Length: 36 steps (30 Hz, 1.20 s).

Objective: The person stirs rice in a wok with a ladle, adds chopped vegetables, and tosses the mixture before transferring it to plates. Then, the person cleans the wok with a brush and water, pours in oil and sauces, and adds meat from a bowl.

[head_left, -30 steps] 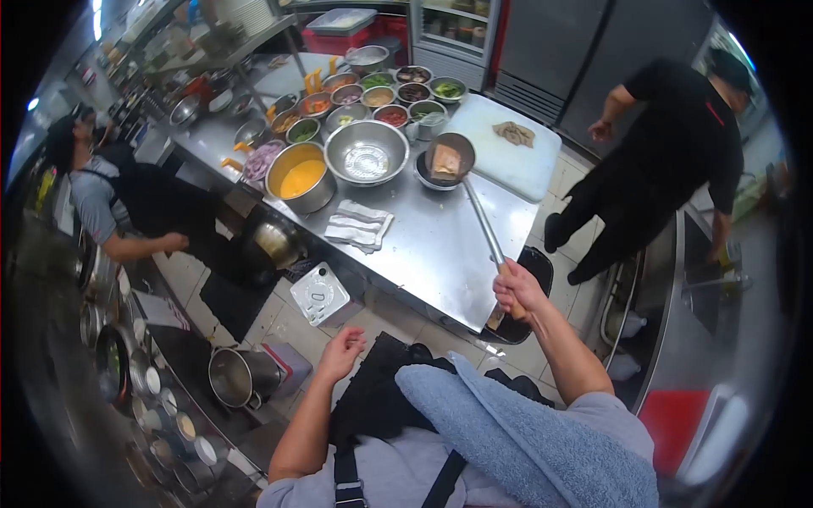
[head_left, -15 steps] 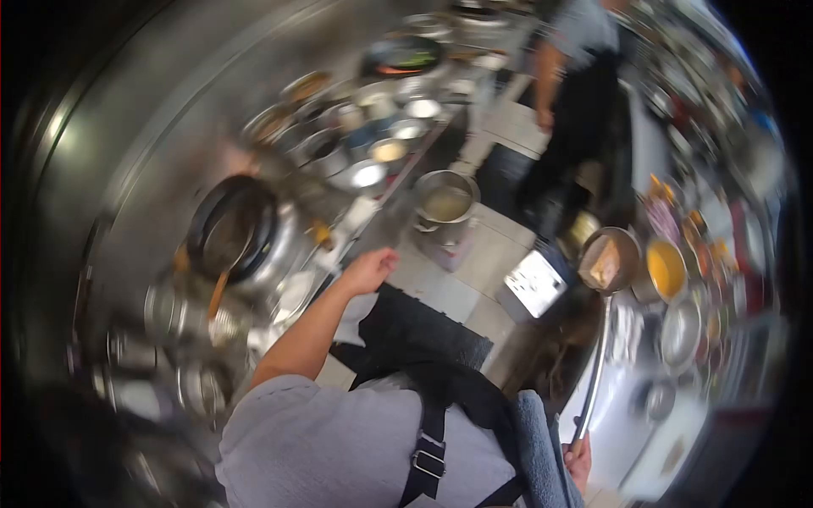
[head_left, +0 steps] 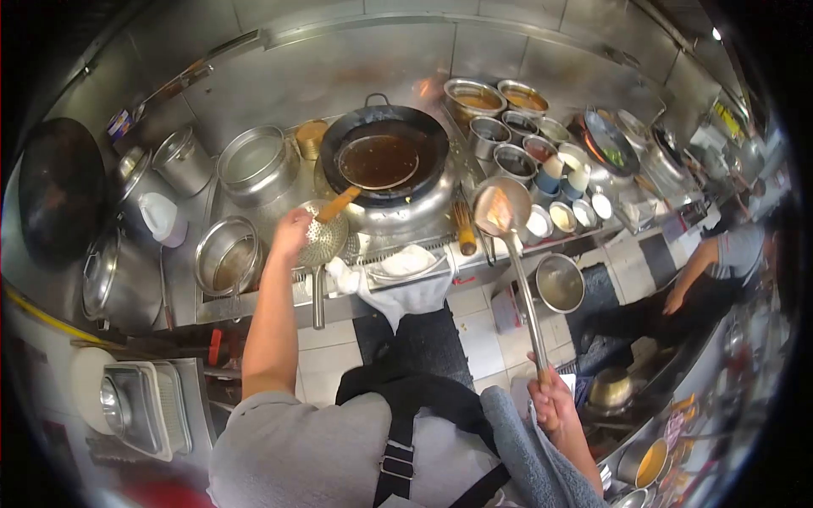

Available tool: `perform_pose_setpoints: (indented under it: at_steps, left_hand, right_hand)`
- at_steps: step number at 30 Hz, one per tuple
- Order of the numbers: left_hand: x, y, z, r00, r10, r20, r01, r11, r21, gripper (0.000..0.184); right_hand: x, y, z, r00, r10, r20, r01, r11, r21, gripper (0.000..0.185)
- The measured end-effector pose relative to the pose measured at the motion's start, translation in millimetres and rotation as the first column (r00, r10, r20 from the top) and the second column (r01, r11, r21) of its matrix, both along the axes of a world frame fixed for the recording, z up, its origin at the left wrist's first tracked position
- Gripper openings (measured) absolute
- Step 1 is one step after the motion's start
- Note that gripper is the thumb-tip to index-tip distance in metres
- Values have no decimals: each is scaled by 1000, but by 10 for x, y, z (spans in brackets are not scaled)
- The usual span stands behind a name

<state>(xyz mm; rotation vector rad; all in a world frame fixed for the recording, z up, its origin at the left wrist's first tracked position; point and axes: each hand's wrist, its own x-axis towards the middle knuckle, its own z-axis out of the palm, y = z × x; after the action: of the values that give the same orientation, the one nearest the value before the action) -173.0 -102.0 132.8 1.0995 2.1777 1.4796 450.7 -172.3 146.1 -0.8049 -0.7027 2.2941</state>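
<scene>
My right hand (head_left: 552,400) is closed around the wooden grip of a long-handled ladle (head_left: 527,292). Its bowl holds a piece of orange-pink food (head_left: 501,209). My left hand (head_left: 292,234) is over the stove at the left, fingers loosely curled, just short of the wooden handle (head_left: 337,206) of a round wire strainer. That strainer (head_left: 378,162) rests in a black wok (head_left: 428,140) with dark brown liquid. Below the handle lies a perforated metal skimmer (head_left: 326,241), its handle pointing toward me.
Metal pots (head_left: 251,161) stand left of the wok. Sauce containers (head_left: 514,161) are grouped to the right, near a bamboo brush (head_left: 465,229). A white cloth (head_left: 406,292) hangs at the stove edge. A pot (head_left: 560,284) stands low in the aisle, and a co-worker (head_left: 716,271) is at far right.
My view has swung left from the aisle to face the stove. The ladle has come round from the right-hand counter to the stove's front edge. My left hand is now near the strainer handle.
</scene>
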Motion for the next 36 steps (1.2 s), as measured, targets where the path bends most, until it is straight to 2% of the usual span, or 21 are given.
perform_pose_setpoints:
  at_steps: [1,2,4,5,7,8,10,13,16,18,20,22,23,24,26,27,30,32,33,34,36]
  left_hand:
    - [1,145,2,885,-48,464,91,993,-70,34]
    - [-8,304,38,569,-54,820,217,972,-87,39]
    - [-191,711,-291,400,-106,911,378,924,-58,41]
    - [-251,880,-437,392,-120,912,385,922,-44,41]
    - [-326,1096,-660,259,-96,961,375,927,-9,27]
    - [-312,1095,-699,247,-106,963,377,926,5,27]
    - [-266,1064,-696,221,-252,942,420,897,142,17]
    - [-112,773,-245,272,-269,924,354,921,164,8]
    - [-208,740,-70,267,-321,909,356,909,217,9]
    - [-303,742,97,258,-333,907,372,901,225,10]
    - [-370,765,167,266,-378,887,389,884,260,13]
    - [-377,801,172,264,-364,893,378,891,251,13]
    - [-365,810,156,265,-348,899,371,897,238,13]
    - [-345,822,104,259,-345,902,380,895,234,13]
    - [-310,893,-13,322,-318,892,375,908,188,13]
    - [-307,941,-62,318,-319,893,387,903,185,13]
    - [-295,1079,-210,281,-279,918,390,907,156,13]
    - [-264,1239,-355,231,-259,938,379,912,158,10]
    - [-230,1318,-430,274,-245,930,355,924,140,7]
    - [-244,1420,-555,243,-228,943,341,930,136,7]
    - [-258,1545,-705,395,-186,899,358,933,36,21]
  right_hand:
    - [-248,207,21,999,35,-24,-35,999,13,70]
    - [-511,409,55,997,66,-50,-64,998,26,68]
    - [-1056,793,169,992,124,-19,-122,989,81,65]
    - [-1313,993,204,989,149,-19,-147,985,85,62]
    - [-1820,1370,225,985,175,-7,-174,980,93,60]
    - [-2066,1539,234,983,178,53,-183,977,110,58]
    - [-2539,1777,392,975,166,149,-183,977,113,51]
    - [-3073,2042,431,969,196,150,-216,967,132,50]
    - [-3437,2190,492,941,185,284,-250,945,212,51]
    - [-3608,2262,472,896,223,384,-337,904,263,53]
    - [-3741,2273,462,894,225,388,-341,903,261,57]
    - [-3814,2335,347,599,-86,796,-562,662,495,66]
    - [-3815,2376,260,596,-86,798,-559,669,490,66]
    - [-3796,2438,153,496,-249,832,-614,578,538,70]
    - [-3751,2525,58,289,-571,768,-737,379,560,76]
    - [-3678,2522,12,320,-623,714,-705,346,619,76]
    - [-3398,2410,87,370,-596,713,-577,454,679,77]
    - [-3135,2324,88,360,-612,704,-555,466,689,78]
    - [-2995,2301,24,361,-655,664,-539,435,722,78]
    - [-2844,2303,-87,359,-696,622,-523,402,752,78]
    - [-2542,2324,-313,329,-674,662,-499,471,727,77]
